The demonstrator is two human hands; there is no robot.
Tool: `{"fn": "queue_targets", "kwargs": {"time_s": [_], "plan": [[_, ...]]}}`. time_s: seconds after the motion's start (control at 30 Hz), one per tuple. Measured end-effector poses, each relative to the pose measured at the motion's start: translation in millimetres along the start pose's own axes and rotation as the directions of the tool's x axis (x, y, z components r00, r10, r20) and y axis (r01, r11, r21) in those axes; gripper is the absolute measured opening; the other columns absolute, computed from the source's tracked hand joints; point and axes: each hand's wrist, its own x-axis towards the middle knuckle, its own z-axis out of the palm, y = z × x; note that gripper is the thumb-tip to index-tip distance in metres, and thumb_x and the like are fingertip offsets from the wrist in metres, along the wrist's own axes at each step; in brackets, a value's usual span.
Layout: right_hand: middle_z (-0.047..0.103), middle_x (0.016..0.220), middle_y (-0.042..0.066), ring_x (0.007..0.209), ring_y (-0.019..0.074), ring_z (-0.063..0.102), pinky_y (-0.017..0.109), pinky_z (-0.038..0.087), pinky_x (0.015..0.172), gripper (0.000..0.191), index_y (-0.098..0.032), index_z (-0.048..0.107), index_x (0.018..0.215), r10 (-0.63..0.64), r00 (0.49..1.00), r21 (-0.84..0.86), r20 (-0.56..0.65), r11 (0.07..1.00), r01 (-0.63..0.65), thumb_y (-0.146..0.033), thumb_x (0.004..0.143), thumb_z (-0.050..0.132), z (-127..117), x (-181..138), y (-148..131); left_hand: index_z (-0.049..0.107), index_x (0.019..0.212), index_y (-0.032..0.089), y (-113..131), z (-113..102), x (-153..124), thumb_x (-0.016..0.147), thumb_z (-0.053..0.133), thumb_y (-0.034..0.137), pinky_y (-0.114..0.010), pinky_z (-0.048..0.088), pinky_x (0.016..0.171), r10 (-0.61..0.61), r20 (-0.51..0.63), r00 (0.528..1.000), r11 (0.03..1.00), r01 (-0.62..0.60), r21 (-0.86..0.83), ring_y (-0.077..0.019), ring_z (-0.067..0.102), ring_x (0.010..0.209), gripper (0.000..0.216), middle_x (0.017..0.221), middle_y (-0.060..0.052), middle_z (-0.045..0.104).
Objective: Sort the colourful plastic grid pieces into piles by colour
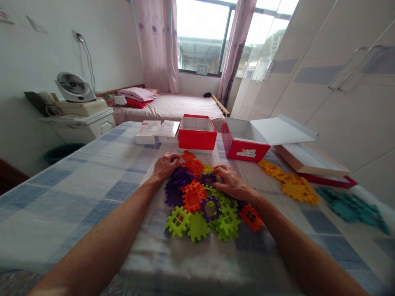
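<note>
A heap of plastic interlocking building pieces with notched edges lies before me. My left hand (pixel 167 165) is at its far left edge, fingers curled in beside an orange piece (pixel 188 156); whatever is under the fingertips is hidden. From the right, my right hand (pixel 232 181) reaches over the heap, thumb and fingers apart, close to a small purple piece (pixel 208 179). Dark purple pieces (pixel 179 177) gather on the left. An orange square frame (pixel 193 197) rests in the middle. Green pieces (pixel 198 227) spread along the near side, with an orange window piece (pixel 251 217) at the right.
Yellow-orange pieces (pixel 294 189) and teal pieces (pixel 348 205) form separate groups on the right of the checked tablecloth (pixel 120 191). Behind stand a red box (pixel 197 139), an open-lidded red box (pixel 245 148) and white boxes (pixel 146 133). A box lid (pixel 311 159) lies farther right.
</note>
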Motion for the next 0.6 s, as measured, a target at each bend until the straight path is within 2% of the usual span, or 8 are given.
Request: {"fn": "queue_targets", "kwargs": {"time_s": [0.17,0.3,0.37,0.47,0.6], "plan": [[0.060,0.097,0.004,0.092,0.0169,0.054,0.030,0.042,0.081,0.019,-0.018,0.055,0.087,0.015,0.994,0.187,-0.105,0.982,0.005,-0.022,0.070,0.062,2,-3,-2,0.072,0.095,0.020,-1,1,0,0.080,0.042,0.030,-0.025,0.045,0.080,0.004,-0.011,1.000,1.000,-0.004,0.002,-0.0179,0.062,0.087,0.035,0.101,-0.005,0.067],[0.059,0.074,-0.002,0.067,0.0112,0.053,0.024,0.041,0.066,0.020,-0.018,0.058,0.091,0.082,0.981,0.347,-0.176,0.938,-0.016,-0.031,0.076,0.061,0,-8,-2,0.072,0.095,0.020,-1,1,0,0.080,0.042,0.031,-0.025,0.046,0.079,0.000,-0.010,1.000,1.000,0.000,0.001,-0.0173,0.062,0.085,0.035,0.100,-0.005,0.067],[0.057,0.069,-0.004,0.061,0.0101,0.051,0.022,0.038,0.061,0.026,-0.019,0.061,0.096,0.122,0.964,0.351,-0.235,0.936,-0.033,-0.035,0.076,0.062,-2,-10,-2,0.072,0.095,0.019,0,0,0,0.079,0.042,0.031,-0.026,0.046,0.078,0.000,-0.009,1.000,1.000,0.000,0.006,-0.0178,0.062,0.084,0.036,0.099,-0.006,0.067],[0.057,0.065,-0.003,0.058,0.0101,0.049,0.022,0.035,0.058,0.027,-0.019,0.067,0.093,0.169,0.939,0.299,-0.301,0.951,-0.075,-0.040,0.077,0.062,-6,-12,-5,0.072,0.095,0.020,1,-1,0,0.078,0.042,0.031,-0.027,0.046,0.079,0.012,-0.001,1.000,1.000,-0.012,0.012,-0.0185,0.062,0.084,0.037,0.099,-0.006,0.067],[0.063,0.068,0.000,0.063,0.0118,0.053,0.023,0.036,0.061,0.032,-0.019,0.069,0.084,0.133,0.940,0.245,-0.315,0.968,-0.054,-0.042,0.087,0.047,-16,-16,-9,0.072,0.096,0.018,0,-4,0,0.078,0.040,0.035,-0.029,0.046,0.080,0.029,0.028,0.999,0.999,-0.030,0.027,-0.0208,0.063,0.085,0.041,0.100,-0.007,0.066]]}}
